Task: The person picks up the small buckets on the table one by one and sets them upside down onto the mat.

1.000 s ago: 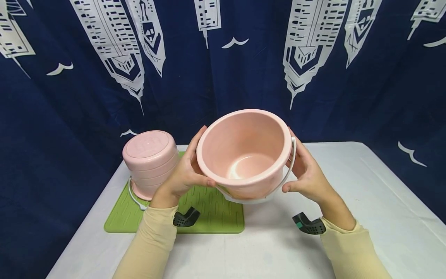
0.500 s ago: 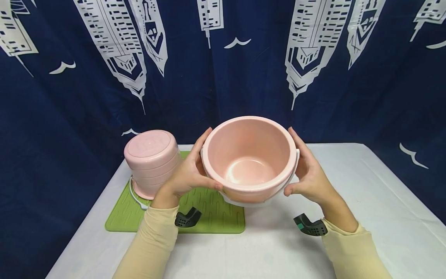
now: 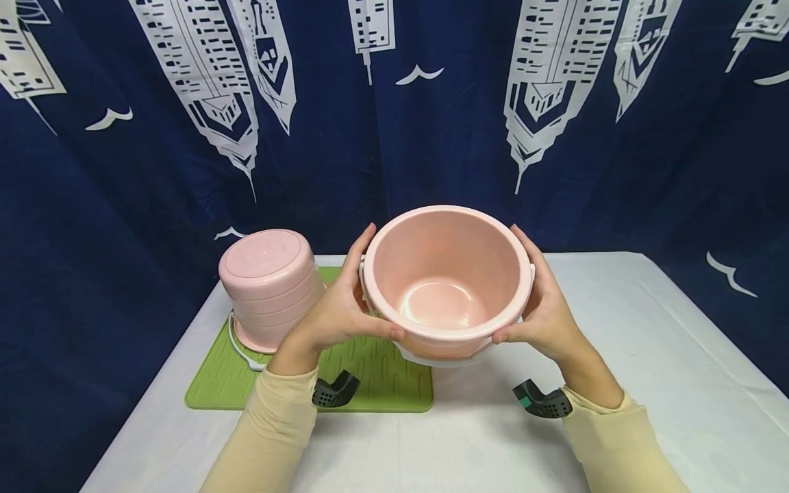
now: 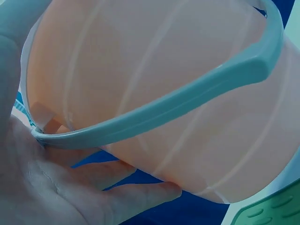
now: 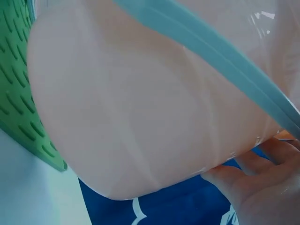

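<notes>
Bucket [image 3: 446, 270] of pale pink plastic is held in the air above the desk [image 3: 468, 445], its mouth tilted toward the head camera, so that the shiny bottom inside can be seen. The left hand [image 3: 339, 308] grips its left side, with the thumb in front below the rim and the other fingers behind; the left wrist view shows these fingers a little spread. The right hand [image 3: 542, 305] grips the right side in the same manner. The handle [image 4: 154, 115] crosses the outer wall in both wrist views.

To the left, a second bucket [image 3: 271, 287], also pink, stands upside down on a green mat [image 3: 370, 387]. Its own handle lies low beside it. Behind the desk hangs a dark blue curtain [image 3: 431, 150] with white buildings and birds.
</notes>
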The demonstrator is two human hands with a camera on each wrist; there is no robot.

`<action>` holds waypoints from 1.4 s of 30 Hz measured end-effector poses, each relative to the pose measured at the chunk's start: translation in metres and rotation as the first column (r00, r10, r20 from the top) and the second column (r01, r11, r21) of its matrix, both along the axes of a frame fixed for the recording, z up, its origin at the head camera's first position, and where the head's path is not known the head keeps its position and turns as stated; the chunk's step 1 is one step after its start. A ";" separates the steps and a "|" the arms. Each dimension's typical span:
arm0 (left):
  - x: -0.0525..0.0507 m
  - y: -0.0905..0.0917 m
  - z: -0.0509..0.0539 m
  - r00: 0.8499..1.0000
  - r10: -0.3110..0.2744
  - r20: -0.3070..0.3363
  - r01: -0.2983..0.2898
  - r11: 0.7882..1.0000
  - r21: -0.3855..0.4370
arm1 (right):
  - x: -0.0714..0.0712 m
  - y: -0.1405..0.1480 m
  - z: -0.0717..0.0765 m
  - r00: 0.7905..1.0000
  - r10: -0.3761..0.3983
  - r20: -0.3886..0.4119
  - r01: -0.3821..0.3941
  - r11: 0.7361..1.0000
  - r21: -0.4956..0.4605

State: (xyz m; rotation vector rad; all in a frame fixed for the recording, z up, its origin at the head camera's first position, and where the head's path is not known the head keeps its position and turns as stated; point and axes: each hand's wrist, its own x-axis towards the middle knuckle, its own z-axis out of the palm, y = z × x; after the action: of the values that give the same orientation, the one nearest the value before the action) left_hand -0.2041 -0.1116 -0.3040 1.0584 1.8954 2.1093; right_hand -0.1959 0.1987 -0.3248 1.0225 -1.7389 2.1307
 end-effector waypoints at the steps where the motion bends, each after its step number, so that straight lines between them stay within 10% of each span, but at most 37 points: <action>1: 0.000 0.000 0.000 1.000 0.006 -0.008 -0.006 1.000 -0.005 | 0.000 0.000 0.000 1.000 0.007 0.006 -0.007 1.000 -0.019; 17: -0.013 -0.002 -0.017 0.995 -0.079 -0.056 0.073 0.992 -0.107 | -0.003 -0.004 0.001 0.996 0.090 0.014 -0.075 0.899 -0.432; 26: -0.032 0.012 -0.049 0.990 -0.136 -0.034 0.132 0.987 -0.090 | -0.003 -0.007 0.001 0.997 0.082 0.008 -0.069 0.883 -0.464; 42: -0.033 0.020 -0.056 0.996 -0.084 -0.015 0.084 0.996 -0.012 | -0.001 -0.006 0.001 0.992 0.124 0.002 -0.109 0.879 -0.465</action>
State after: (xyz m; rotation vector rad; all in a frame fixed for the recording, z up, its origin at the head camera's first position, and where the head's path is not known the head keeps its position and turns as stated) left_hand -0.2367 -0.0915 -0.3602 1.1344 1.8338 2.0481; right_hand -0.1967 0.1925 -0.3237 0.9734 -1.1027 2.4757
